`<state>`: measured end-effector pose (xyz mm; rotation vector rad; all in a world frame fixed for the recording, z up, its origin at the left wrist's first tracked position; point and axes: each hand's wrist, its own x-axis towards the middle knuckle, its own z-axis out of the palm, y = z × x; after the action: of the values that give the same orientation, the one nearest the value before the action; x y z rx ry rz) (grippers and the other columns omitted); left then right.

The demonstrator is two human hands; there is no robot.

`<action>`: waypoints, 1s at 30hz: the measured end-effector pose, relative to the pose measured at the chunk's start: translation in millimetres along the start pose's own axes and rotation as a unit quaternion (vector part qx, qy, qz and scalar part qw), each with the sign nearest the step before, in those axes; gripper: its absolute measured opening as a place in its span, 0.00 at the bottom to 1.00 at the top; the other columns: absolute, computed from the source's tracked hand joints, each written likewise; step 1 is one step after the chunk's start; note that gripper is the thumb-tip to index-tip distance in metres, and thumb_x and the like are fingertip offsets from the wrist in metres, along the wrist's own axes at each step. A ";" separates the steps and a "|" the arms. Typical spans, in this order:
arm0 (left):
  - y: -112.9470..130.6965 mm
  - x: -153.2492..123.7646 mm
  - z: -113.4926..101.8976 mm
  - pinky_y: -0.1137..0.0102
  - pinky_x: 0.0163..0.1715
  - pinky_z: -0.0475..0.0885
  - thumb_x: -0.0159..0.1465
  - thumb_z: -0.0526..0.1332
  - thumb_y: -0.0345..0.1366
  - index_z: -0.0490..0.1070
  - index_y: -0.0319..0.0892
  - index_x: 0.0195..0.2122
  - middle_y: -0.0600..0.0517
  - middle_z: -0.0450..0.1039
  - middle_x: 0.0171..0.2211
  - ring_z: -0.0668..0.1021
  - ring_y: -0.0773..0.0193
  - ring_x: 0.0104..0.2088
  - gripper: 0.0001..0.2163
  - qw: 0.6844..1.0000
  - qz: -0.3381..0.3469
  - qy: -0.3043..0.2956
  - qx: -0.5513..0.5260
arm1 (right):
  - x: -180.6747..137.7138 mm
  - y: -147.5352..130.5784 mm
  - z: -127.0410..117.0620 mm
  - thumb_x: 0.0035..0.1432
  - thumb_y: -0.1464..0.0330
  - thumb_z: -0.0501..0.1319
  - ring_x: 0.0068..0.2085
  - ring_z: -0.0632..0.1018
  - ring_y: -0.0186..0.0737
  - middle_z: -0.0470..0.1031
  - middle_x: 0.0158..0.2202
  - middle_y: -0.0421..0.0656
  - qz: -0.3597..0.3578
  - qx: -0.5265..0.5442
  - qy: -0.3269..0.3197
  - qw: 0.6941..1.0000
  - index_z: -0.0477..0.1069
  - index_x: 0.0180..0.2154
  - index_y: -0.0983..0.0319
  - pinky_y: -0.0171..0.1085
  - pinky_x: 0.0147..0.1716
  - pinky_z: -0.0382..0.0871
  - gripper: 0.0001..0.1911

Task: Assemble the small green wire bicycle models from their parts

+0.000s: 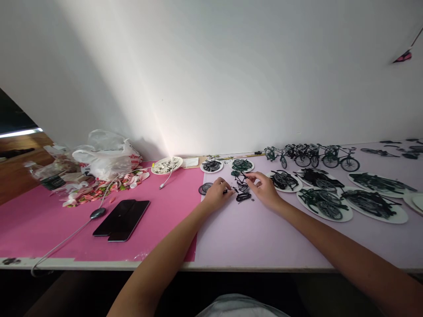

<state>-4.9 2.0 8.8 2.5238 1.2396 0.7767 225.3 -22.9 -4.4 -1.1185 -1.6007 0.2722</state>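
Note:
My left hand [218, 193] rests on the lilac table mat [251, 233], fingers curled in a pinch on a small black part I cannot make out. My right hand [264, 188] is beside it, fingers closed on a dark green miniature bicycle frame [240, 177] held just above the mat. Small black parts [243, 197] lie between the two hands. A black wheel [205, 188] lies just left of my left hand.
White plates of bicycle parts [324, 203] fill the right side, with assembled miniature bicycles [340, 158] behind them by the wall. On the pink mat [165, 211] lie two dark phones [121, 218], a cabled device [98, 213], plastic bags [105, 156] and pink-white scraps [99, 189].

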 end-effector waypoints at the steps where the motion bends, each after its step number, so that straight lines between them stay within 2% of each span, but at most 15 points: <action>1: -0.1 0.2 -1.2 0.64 0.44 0.74 0.69 0.61 0.48 0.77 0.44 0.42 0.46 0.71 0.48 0.78 0.58 0.42 0.13 1.000 0.002 0.008 -0.011 | 0.0 -0.6 -0.3 0.64 0.59 0.61 0.40 0.79 0.45 0.80 0.43 0.48 -0.012 -0.005 -0.007 1.000 0.78 0.49 0.59 0.40 0.33 0.76 0.16; 9: 1.8 0.8 -11.8 0.66 0.44 0.73 0.71 0.57 0.50 0.74 0.45 0.47 0.47 0.74 0.47 0.78 0.60 0.40 0.16 0.997 0.024 0.046 -0.052 | -0.3 -3.5 0.4 0.66 0.63 0.61 0.43 0.78 0.47 0.79 0.42 0.48 -0.090 -0.035 -0.043 0.994 0.80 0.48 0.56 0.42 0.33 0.78 0.13; 17: 5.2 1.0 -11.1 0.65 0.43 0.72 0.72 0.55 0.52 0.71 0.45 0.50 0.48 0.77 0.41 0.79 0.60 0.37 0.18 0.997 0.030 0.057 -0.044 | -1.3 -6.2 -0.7 0.67 0.64 0.60 0.42 0.76 0.47 0.77 0.40 0.46 -0.118 -0.053 -0.072 0.989 0.81 0.50 0.52 0.42 0.32 0.77 0.14; 27: 6.4 -0.1 -11.5 0.67 0.40 0.71 0.73 0.54 0.53 0.70 0.45 0.52 0.49 0.78 0.39 0.80 0.60 0.36 0.18 0.997 0.031 0.052 -0.039 | -1.7 -16.4 0.5 0.68 0.66 0.59 0.42 0.75 0.48 0.76 0.36 0.46 -0.155 -0.061 -0.057 0.984 0.81 0.50 0.51 0.41 0.30 0.75 0.14; 30: 5.9 0.2 -11.3 0.67 0.41 0.71 0.73 0.54 0.52 0.71 0.46 0.52 0.49 0.79 0.40 0.80 0.60 0.36 0.18 0.998 0.035 0.047 -0.033 | -1.3 -16.5 0.8 0.68 0.67 0.60 0.40 0.75 0.47 0.75 0.35 0.46 -0.165 -0.073 -0.054 0.982 0.81 0.50 0.50 0.43 0.33 0.76 0.14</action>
<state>-7.1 -1.9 20.8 2.5146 1.1397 0.9466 216.1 -32.2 5.7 -0.9393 -1.8960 -0.0044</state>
